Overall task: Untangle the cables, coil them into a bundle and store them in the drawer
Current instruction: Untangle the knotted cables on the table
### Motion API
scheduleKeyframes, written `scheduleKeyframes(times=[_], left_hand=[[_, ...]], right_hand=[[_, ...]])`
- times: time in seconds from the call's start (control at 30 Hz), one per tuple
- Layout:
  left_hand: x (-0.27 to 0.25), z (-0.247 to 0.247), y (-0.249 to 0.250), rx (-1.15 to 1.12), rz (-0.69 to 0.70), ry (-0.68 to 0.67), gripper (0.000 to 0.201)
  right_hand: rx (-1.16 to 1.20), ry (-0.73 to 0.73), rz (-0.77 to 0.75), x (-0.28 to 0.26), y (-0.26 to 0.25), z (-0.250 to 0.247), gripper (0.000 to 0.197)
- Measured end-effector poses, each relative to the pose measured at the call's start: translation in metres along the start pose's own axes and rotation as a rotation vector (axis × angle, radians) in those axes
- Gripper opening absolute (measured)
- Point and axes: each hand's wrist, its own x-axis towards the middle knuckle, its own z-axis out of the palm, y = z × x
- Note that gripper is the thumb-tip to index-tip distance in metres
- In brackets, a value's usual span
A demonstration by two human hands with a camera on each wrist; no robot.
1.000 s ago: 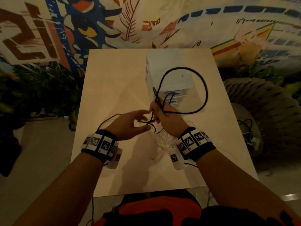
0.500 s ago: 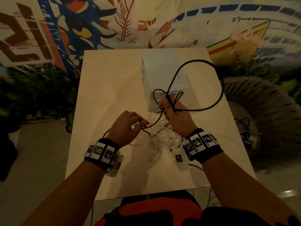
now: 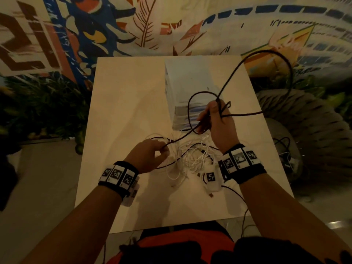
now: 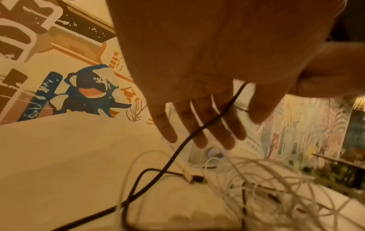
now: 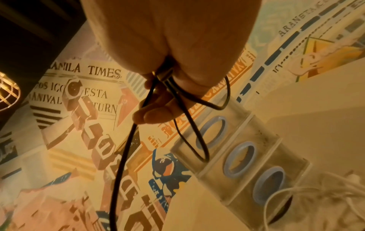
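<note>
Nearest to us, our left hand (image 3: 150, 156) hovers low over the table (image 3: 122, 115), thumb and forefinger pinching the black cable (image 3: 190, 133) where it rises off the surface; the other fingers (image 4: 199, 128) hang loosely spread, with the cable running down across them in the left wrist view. Just to the right of that hand, touching the table between our wrists, lies the tangle of white cables (image 3: 192, 157), with a black strand threaded through it.

Farther out, our right hand (image 3: 219, 122) is raised and closed around several gathered turns of the black cable, the strands bunched between thumb and fingers. From this fist one small loop stands over the drawer unit (image 3: 188, 86), and a much larger loop swings out past the table's far right edge.

The drawer unit sits at the back right of the table, its three blue-ringed drawer fronts (image 5: 237, 157) facing us, all closed.
</note>
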Motion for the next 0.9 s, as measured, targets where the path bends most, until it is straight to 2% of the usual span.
scheduleKeyframes(times=[0.07,0.13,0.2,0.27,0.33,0.4,0.43,0.53,0.6,0.67,0.77,0.8,0.83,0.87,0.9], left_hand=[[0.002,0.007,-0.012,0.116,-0.138,0.011,0.022],[0.001,0.008,-0.023,0.099,-0.226,0.024,0.025],[-0.002,0.001,-0.024,0.029,-0.241,0.067,0.025],[-0.003,-0.009,-0.016,-0.065,-0.229,0.156,0.022],[-0.003,-0.022,-0.002,-0.117,-0.193,0.265,0.02],[-0.001,-0.035,0.013,-0.095,-0.137,0.382,0.02],[0.001,-0.041,0.02,-0.092,-0.104,0.439,0.02],[0.003,-0.057,0.037,-0.116,0.039,0.569,0.02],[0.005,-0.063,0.044,-0.118,0.109,0.636,0.017],[0.006,-0.065,0.046,-0.137,0.134,0.688,0.014],[0.008,-0.057,0.043,-0.079,0.127,0.705,0.012],[0.009,-0.051,0.039,-0.052,0.114,0.694,0.011],[0.01,-0.045,0.035,-0.038,0.085,0.665,0.011],[0.011,-0.037,0.029,-0.029,0.039,0.616,0.012],[0.011,-0.028,0.021,-0.013,-0.019,0.546,0.014]], right_hand=[[0.044,0.058,-0.044,0.004,-0.007,-0.008,0.04],[0.074,0.129,-0.067,0.008,-0.012,-0.017,0.046],[0.043,0.176,-0.067,0.011,-0.013,-0.027,0.049],[-0.037,0.171,-0.03,0.012,-0.005,-0.033,0.037],[-0.206,0.093,0.018,0.007,0.005,-0.033,0.026],[-0.29,-0.067,0.056,-0.001,0.018,-0.027,0.022],[-0.289,-0.185,0.08,-0.007,0.021,-0.022,0.023],[-0.367,-0.46,0.176,-0.022,0.025,-0.007,0.052],[-0.387,-0.549,0.146,-0.028,0.016,-0.003,0.046],[-0.266,-0.64,0.121,-0.03,0.012,0.0,0.046],[0.042,-0.704,0.215,-0.031,0.007,0.005,0.079],[0.09,-0.699,0.231,-0.029,0.006,0.006,0.078],[0.088,-0.663,0.227,-0.028,0.007,0.007,0.067],[0.032,-0.59,0.207,-0.026,0.007,0.009,0.053],[-0.046,-0.509,0.189,-0.025,0.006,0.009,0.048]])
